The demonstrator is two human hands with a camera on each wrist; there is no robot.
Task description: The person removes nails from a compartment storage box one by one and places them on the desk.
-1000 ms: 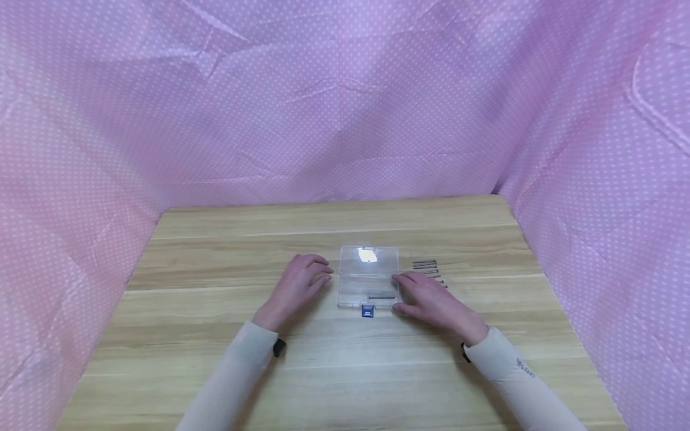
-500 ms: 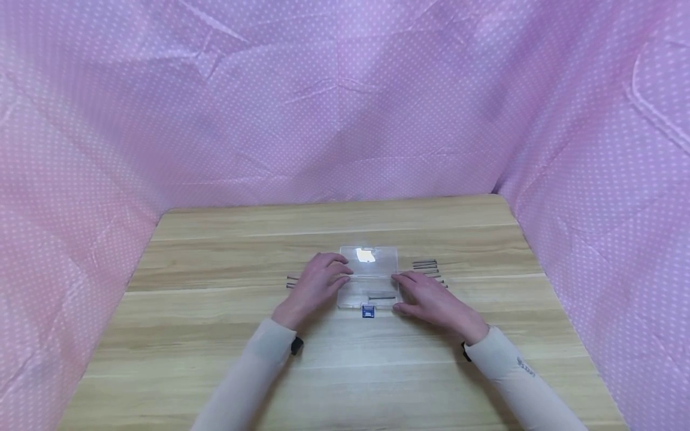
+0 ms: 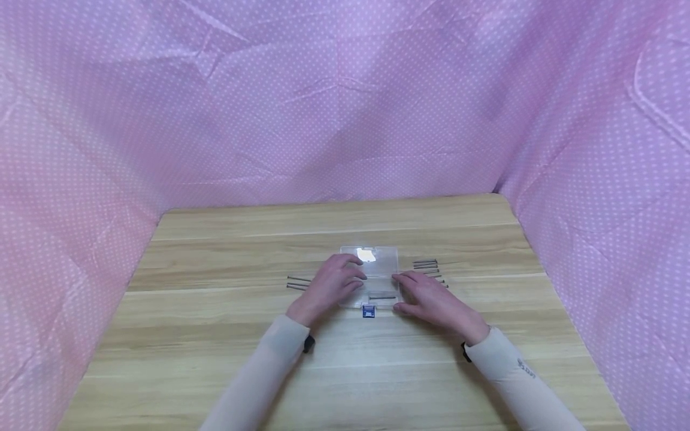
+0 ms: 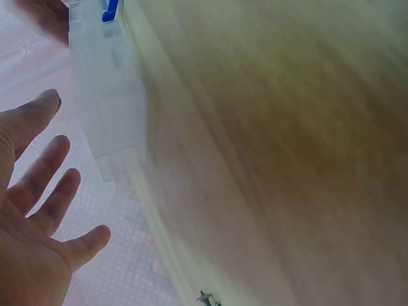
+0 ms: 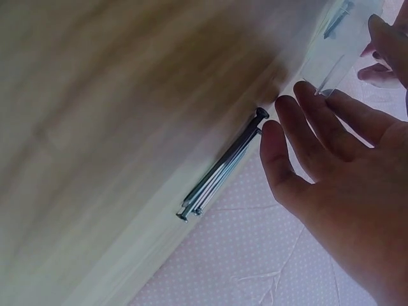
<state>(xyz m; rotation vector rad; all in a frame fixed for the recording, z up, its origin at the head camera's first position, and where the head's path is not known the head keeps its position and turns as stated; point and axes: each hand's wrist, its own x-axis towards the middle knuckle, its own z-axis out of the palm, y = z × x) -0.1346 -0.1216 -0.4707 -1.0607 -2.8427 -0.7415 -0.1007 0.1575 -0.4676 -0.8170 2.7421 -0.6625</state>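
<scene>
A clear plastic box (image 3: pixel 385 258) lies with its lid folded back and its blue latch (image 3: pixel 369 312) facing the front. One nail (image 3: pixel 381 297) lies inside, near the front right. My left hand (image 3: pixel 333 281) hovers over the box's left part; in the left wrist view its fingers (image 4: pixel 54 201) are spread and nothing is between them. With my right hand (image 3: pixel 433 303) I hold the box's right end, thumb at the front corner and fingertips near the hinge. Beside that hand lie several nails (image 3: pixel 425 267), partly hidden by it.
Two nails (image 3: pixel 297 282) lie left of the box, partly covered by my left hand. The wooden table (image 3: pixel 345 371) is enclosed by pink dotted cloth (image 3: pixel 334 120) at the back and sides.
My left hand has moved right, from beside the box to over it, uncovering the two nails on the left. My right hand stays at the box's right end.
</scene>
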